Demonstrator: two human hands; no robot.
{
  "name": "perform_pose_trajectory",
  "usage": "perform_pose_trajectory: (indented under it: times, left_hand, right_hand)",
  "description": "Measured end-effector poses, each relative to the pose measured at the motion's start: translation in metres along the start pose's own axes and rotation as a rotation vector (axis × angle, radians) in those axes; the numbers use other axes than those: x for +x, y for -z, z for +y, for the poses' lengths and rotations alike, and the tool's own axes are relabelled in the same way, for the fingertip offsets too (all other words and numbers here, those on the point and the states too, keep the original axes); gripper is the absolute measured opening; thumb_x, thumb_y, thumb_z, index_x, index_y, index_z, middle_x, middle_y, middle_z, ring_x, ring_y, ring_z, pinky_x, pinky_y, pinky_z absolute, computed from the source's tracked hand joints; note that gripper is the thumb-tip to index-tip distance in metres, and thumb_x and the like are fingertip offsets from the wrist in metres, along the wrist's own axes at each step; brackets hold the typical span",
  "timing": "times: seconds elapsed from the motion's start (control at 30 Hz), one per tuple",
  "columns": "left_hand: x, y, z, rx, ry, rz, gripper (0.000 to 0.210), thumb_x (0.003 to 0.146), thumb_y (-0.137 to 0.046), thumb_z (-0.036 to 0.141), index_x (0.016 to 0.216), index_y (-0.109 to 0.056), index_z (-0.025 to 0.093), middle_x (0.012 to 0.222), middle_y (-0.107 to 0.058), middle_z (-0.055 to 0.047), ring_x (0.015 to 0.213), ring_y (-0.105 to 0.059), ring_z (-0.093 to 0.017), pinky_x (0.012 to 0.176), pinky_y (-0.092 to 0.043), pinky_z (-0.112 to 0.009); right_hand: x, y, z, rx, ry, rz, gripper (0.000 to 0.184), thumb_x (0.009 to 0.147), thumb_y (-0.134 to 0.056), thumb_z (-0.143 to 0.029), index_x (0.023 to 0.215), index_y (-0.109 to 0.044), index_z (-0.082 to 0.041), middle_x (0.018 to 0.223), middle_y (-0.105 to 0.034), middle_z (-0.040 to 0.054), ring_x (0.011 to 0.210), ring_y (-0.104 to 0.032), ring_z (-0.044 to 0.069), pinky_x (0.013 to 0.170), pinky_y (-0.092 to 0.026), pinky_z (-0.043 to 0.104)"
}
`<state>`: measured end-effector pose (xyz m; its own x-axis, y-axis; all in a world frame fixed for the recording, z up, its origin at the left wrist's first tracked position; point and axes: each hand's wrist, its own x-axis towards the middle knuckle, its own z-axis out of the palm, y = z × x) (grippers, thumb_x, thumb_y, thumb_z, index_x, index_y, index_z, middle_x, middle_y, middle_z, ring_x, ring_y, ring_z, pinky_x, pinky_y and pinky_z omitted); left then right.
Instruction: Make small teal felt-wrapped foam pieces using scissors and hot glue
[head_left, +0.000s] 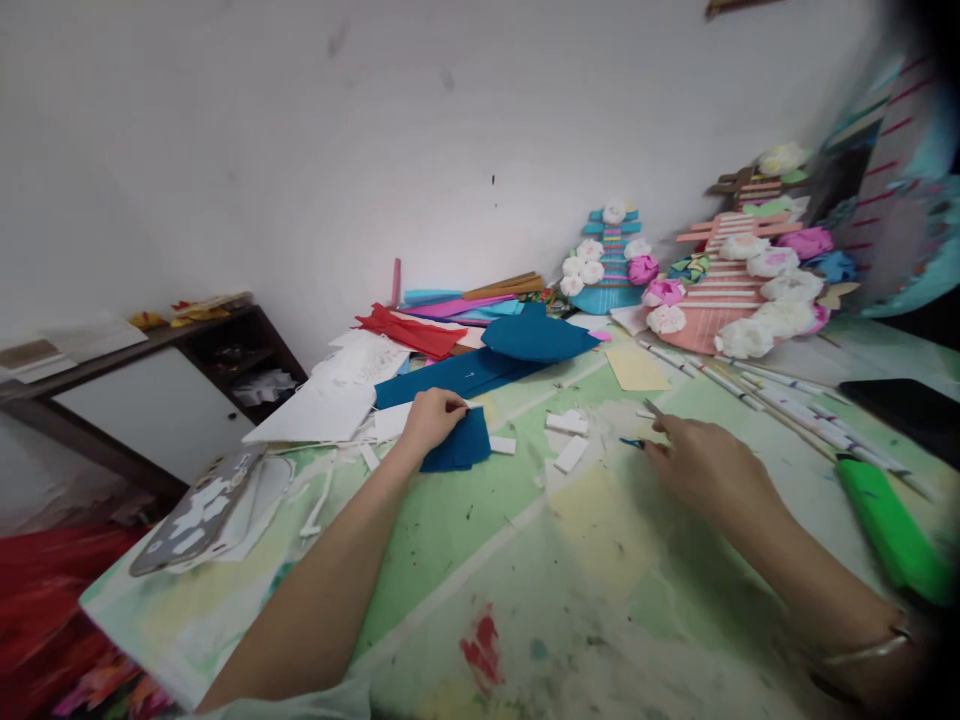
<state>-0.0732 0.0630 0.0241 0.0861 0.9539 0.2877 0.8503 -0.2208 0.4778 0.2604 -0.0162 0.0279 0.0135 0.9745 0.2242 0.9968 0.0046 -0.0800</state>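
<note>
My left hand (435, 425) is closed in a pinch on the upper edge of a small dark blue piece of paper or cloth (465, 445) lying on the table. My right hand (697, 455) hovers over the table to the right, fingers closed round a thin greyish pointed thing (652, 408) I cannot make out. A narrow blue strip (630, 441) shows at its thumb; whether it is held is unclear. Between the hands lie small white blocks (571, 454). Behind my left hand stretches a long dark blue sheet (427, 382), with a rounded dark blue shape (540, 336) upon it.
White sheets (322, 400) and red paper (412, 332) lie at the back left. Flower-trimmed guitar-like crafts (609, 265) lean on the wall. Several pens (724, 383), a black phone-like slab (904, 410) and a bright green object (892, 525) lie right. A grey phone case (196, 515) sits left.
</note>
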Motion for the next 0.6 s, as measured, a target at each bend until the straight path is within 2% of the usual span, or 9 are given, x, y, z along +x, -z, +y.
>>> perform_pose_trajectory:
  times: [0.1,0.23,0.33,0.43,0.5,0.53,0.6]
  left_hand:
    - [0.0,0.0,0.002,0.034,-0.057,0.035,0.017,0.078,-0.056,0.018,0.079,-0.073,0.02,0.086,-0.073,-0.006,0.081,-0.064,-0.022,0.076,-0.046,-0.031]
    - [-0.004,0.001,0.006,0.073,-0.126,0.08,0.02,0.082,-0.051,0.016,0.087,-0.071,0.019,0.098,-0.07,-0.009,0.096,-0.06,-0.025,0.086,-0.043,-0.035]
    - [-0.007,0.002,0.014,0.063,-0.172,0.082,0.021,0.086,-0.048,0.017,0.09,-0.069,0.019,0.1,-0.069,-0.009,0.1,-0.057,-0.024,0.09,-0.041,-0.036]
    - [-0.011,0.002,0.032,0.013,-0.215,0.094,0.02,0.088,-0.048,0.019,0.09,-0.067,0.019,0.098,-0.069,-0.007,0.099,-0.057,-0.021,0.09,-0.04,-0.033]
    - [-0.018,0.001,0.051,-0.204,-0.278,0.124,0.014,0.085,-0.053,0.019,0.085,-0.067,0.017,0.09,-0.069,-0.006,0.087,-0.059,-0.019,0.084,-0.042,-0.031]
    - [-0.022,0.0,0.061,-0.343,-0.278,0.1,0.012,0.084,-0.056,0.019,0.083,-0.067,0.017,0.085,-0.069,-0.005,0.08,-0.06,-0.017,0.079,-0.044,-0.029]
    - [-0.032,-0.004,0.081,-0.591,-0.269,-0.056,0.01,0.081,-0.059,0.021,0.081,-0.068,0.015,0.079,-0.067,-0.004,0.071,-0.059,-0.014,0.068,-0.045,-0.027]
  right_hand:
    - [0.0,-0.006,-0.003,0.046,0.08,0.0,0.031,0.085,-0.045,-0.026,0.108,-0.062,-0.013,0.102,-0.067,0.0156,0.093,-0.062,0.032,0.068,-0.046,0.038]
    - [0.0,-0.01,-0.005,0.117,0.194,0.06,0.032,0.086,-0.045,-0.027,0.109,-0.062,-0.011,0.102,-0.067,0.0168,0.097,-0.061,0.032,0.076,-0.047,0.04]
    - [0.0,-0.007,-0.007,0.202,0.215,0.084,0.031,0.085,-0.047,-0.027,0.106,-0.063,-0.012,0.1,-0.068,0.0158,0.095,-0.062,0.032,0.077,-0.047,0.042]
    - [-0.001,-0.004,-0.01,0.291,0.201,0.076,0.028,0.083,-0.051,-0.028,0.105,-0.063,-0.015,0.098,-0.069,0.0127,0.089,-0.064,0.03,0.078,-0.048,0.043]
    - [-0.002,-0.004,-0.012,0.44,0.229,0.058,0.031,0.082,-0.055,-0.032,0.109,-0.061,-0.018,0.101,-0.069,0.0104,0.088,-0.065,0.028,0.079,-0.05,0.043]
    - [-0.003,-0.005,-0.014,0.554,0.262,0.033,0.035,0.082,-0.057,-0.035,0.113,-0.059,-0.019,0.106,-0.068,0.0098,0.091,-0.065,0.027,0.08,-0.051,0.041]
    - [-0.006,-0.007,-0.017,0.779,0.344,-0.048,0.05,0.081,-0.06,-0.039,0.127,-0.051,-0.022,0.12,-0.062,0.0097,0.103,-0.061,0.026,0.082,-0.052,0.039]
